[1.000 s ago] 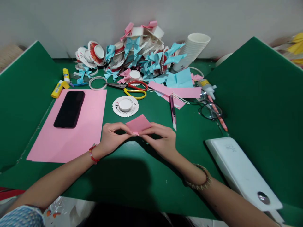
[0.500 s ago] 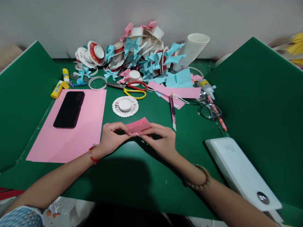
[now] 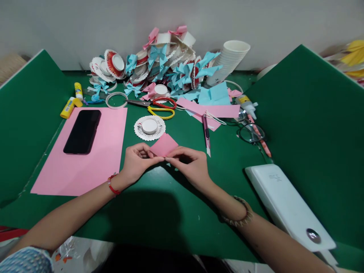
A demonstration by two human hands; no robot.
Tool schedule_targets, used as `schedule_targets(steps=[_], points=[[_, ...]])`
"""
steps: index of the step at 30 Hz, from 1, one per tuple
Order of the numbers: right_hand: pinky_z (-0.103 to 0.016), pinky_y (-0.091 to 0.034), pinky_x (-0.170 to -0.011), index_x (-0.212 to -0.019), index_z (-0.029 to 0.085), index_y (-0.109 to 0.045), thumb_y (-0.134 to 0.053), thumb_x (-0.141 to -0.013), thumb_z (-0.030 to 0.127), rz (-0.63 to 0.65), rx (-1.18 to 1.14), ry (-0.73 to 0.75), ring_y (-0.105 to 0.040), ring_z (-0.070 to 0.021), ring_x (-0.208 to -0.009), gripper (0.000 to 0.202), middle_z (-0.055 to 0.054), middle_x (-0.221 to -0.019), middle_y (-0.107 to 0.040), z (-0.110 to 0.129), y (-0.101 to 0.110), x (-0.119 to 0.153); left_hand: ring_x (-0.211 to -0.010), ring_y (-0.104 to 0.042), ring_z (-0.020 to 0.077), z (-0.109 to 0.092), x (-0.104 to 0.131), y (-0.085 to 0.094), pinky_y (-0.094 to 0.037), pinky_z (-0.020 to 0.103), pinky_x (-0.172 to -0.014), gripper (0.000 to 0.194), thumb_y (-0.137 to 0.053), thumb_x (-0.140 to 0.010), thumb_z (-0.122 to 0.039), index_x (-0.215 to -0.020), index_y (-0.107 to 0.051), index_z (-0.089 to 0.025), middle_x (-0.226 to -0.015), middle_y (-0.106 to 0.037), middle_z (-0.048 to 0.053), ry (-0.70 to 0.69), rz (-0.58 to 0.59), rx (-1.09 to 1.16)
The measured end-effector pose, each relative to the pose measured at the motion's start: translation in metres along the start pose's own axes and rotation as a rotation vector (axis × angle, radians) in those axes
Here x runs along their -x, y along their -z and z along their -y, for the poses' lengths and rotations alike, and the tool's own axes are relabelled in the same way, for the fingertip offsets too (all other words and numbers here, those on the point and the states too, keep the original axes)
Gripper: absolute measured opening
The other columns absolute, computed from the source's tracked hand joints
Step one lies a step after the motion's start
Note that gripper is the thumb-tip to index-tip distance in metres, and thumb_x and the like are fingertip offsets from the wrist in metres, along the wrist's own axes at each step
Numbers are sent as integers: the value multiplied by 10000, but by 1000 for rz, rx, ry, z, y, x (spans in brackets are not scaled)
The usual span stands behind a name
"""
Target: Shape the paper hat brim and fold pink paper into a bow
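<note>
Thumb and forefinger tips of both hands meet at the lower edge of a small folded pink paper piece [image 3: 164,144], pinching it closed between them just above the green tabletop [image 3: 159,212]. The left hand [image 3: 136,161], with a red bead bracelet at the wrist, grips the paper's left corner; the right hand [image 3: 190,167], with a woven bracelet, grips its lower right edge. The paper is solid pink, roughly diamond shaped, flat with crisp folded edges, tilted up away from the person. Just behind it lies a white pleated paper rosette [image 3: 149,127] with a round white centre. To the left lies a large pink sheet [image 3: 96,159] carrying a black phone [image 3: 82,131]. To the right lies a pink utility knife [image 3: 206,133], then eyeglasses [image 3: 251,132]. Farther back are red and yellow scissors [image 3: 160,106], a tape ring [image 3: 116,100], yellow glue sticks [image 3: 68,107], a heap of blue and pink paper bows [image 3: 170,68] and a stack of white paper cups [image 3: 230,57]. A white flat box [image 3: 284,204] sits near the right forearm.
</note>
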State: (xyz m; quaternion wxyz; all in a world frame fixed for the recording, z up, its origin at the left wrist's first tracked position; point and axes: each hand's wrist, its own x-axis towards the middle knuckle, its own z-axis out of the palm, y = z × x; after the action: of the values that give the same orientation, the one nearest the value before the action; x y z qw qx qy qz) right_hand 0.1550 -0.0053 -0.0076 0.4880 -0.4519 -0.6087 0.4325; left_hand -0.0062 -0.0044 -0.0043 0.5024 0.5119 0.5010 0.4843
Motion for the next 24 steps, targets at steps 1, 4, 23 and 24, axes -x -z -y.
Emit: schedule_targets(steps=[1, 4, 23, 24], points=[[-220, -387, -430, -635, 159, -681, -691, -680, 228, 7, -12, -14, -502, -86, -466, 83, -29, -599, -657, 0, 0, 0, -449, -465, 42, 0, 0, 0, -397, 162, -449, 361, -815, -504, -271, -539, -478, -148, -499, -518, -54, 18, -6, 12], [-219, -388, -436, -632, 151, -671, -692, -680, 241, 1, -29, -36, -503, -85, -470, 105, -26, -586, -644, 0, -1, 0, -459, -447, 33, 1, 0, -1, -375, 158, -459, 367, -815, -505, -247, -553, -465, -146, -511, -499, -65, 34, -13, 37], [-218, -334, -454, -555, 158, -579, -741, -620, 272, -41, -106, -132, -427, -67, -468, 208, 20, -531, -549, -3, -2, -2, -561, -509, 58, -1, 0, -2, -410, 183, -554, 336, -789, -547, -227, -636, -475, -145, -586, -529, -53, 53, 62, 68], [-212, -328, -451, -560, 162, -555, -748, -612, 273, -46, -113, -138, -415, -61, -463, 228, 33, -525, -528, -3, -2, -2, -581, -530, 63, -1, 0, -2, -423, 184, -572, 338, -787, -554, -220, -663, -475, -148, -605, -548, -48, 50, 66, 91]])
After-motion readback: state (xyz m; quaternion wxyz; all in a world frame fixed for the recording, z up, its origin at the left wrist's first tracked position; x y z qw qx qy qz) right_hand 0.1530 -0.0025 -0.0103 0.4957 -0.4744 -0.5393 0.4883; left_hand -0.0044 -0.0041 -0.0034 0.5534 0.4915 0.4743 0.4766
